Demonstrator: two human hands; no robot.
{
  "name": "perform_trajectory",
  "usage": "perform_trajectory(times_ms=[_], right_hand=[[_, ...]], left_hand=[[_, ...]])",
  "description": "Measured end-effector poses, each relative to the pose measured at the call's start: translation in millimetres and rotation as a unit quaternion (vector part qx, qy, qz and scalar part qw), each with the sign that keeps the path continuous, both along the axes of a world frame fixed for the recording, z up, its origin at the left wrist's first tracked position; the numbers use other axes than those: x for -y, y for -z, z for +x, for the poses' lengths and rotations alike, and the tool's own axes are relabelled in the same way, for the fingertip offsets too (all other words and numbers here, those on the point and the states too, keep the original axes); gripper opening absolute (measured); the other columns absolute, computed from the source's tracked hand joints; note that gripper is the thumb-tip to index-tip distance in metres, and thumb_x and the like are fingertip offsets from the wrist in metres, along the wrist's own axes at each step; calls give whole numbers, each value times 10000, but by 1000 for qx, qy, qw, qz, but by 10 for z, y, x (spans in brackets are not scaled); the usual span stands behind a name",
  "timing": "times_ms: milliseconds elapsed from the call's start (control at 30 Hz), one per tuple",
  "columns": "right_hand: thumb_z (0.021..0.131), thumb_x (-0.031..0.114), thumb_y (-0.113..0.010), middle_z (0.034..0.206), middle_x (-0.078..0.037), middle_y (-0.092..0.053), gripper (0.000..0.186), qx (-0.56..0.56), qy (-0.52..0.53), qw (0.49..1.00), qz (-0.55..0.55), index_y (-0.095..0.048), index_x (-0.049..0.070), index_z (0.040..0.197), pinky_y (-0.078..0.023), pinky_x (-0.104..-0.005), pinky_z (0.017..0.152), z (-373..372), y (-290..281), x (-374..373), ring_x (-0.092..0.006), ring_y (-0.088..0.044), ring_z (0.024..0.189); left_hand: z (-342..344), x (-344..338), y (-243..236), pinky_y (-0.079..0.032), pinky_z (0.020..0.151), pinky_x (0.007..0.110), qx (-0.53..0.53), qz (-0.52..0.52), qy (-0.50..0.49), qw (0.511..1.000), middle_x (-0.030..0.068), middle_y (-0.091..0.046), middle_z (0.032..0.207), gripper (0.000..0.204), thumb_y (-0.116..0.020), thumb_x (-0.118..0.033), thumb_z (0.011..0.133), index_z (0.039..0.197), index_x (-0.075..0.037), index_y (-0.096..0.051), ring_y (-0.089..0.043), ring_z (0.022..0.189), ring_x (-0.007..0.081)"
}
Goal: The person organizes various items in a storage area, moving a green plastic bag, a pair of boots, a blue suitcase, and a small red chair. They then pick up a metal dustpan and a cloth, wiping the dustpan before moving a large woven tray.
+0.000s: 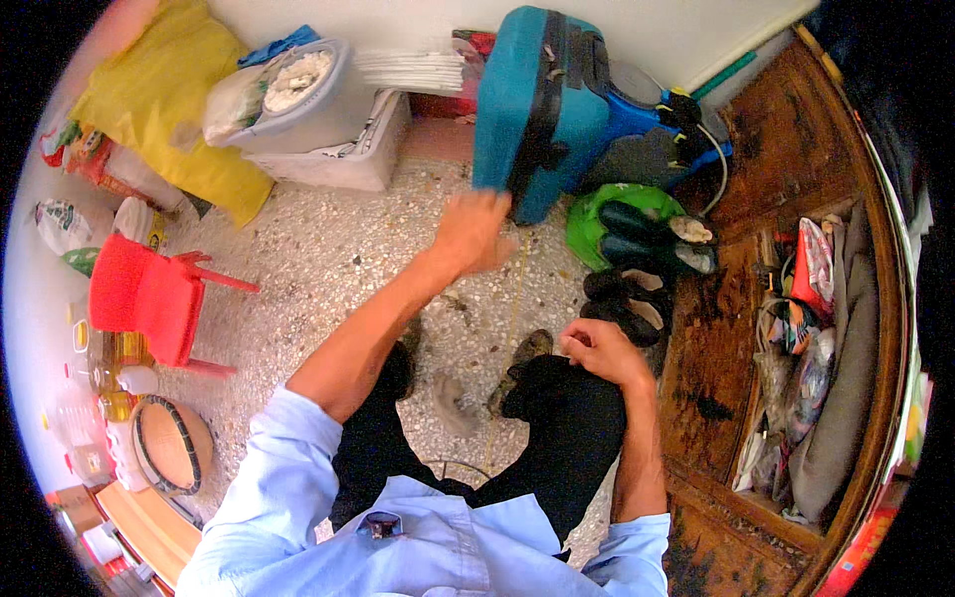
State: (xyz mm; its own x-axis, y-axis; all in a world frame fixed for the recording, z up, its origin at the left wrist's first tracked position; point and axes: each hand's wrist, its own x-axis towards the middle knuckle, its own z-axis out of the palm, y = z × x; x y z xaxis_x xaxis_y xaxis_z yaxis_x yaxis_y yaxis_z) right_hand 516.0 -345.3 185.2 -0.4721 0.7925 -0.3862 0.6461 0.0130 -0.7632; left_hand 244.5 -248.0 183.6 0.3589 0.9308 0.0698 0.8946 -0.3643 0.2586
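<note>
My left hand [470,234], smeared by motion, is over the floor just below the bottom of a teal case [517,119]; its grip cannot be made out. My right hand [595,348] is curled at my dark-trousered right knee [567,398], and whatever its fingers may hold is hidden. A thin yellow line [491,438] runs along the speckled floor between my feet. A small greyish object [453,403] lies there too, too blurred to name. A green bag [587,234] with dark shoes [629,227] stands right of my left hand.
A red small chair [139,308], a basket [169,448] and bottles [85,453] line the left. A yellow sack [179,99] and plastic tubs [328,164] stand at the back. A dark wooden chest or board [706,398] holding bags and cloth [816,388] borders the right.
</note>
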Motion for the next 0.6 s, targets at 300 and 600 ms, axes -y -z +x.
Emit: perform_trajectory(times_ms=[300, 600], right_hand=[[835, 214, -611, 777, -158, -656, 198, 75, -12, 997, -13, -632, 21, 879, -499, -384, 679, -28, 29, -47, -256, -646, 718], [850, 168, -643, 810, -91, -650, 222, 107, -39, 990, 83, -615, 12, 1005, -499, -318, 655, -67, 79, -121, -174, -623, 722]], left_hand=[[-20, 817, -524, -487, 811, 498, -38, -229, 168, 958, 170, -647, 1031, 507, -660, -429, 777, 1098, -44, -577, -614, 976, 361], [-438, 893, 83, -496, 754, 473, 43, -61, 236, 969, 131, -673, 967, 329, -666, -291, 753, 964, -43, -621, -646, 920, 312]])
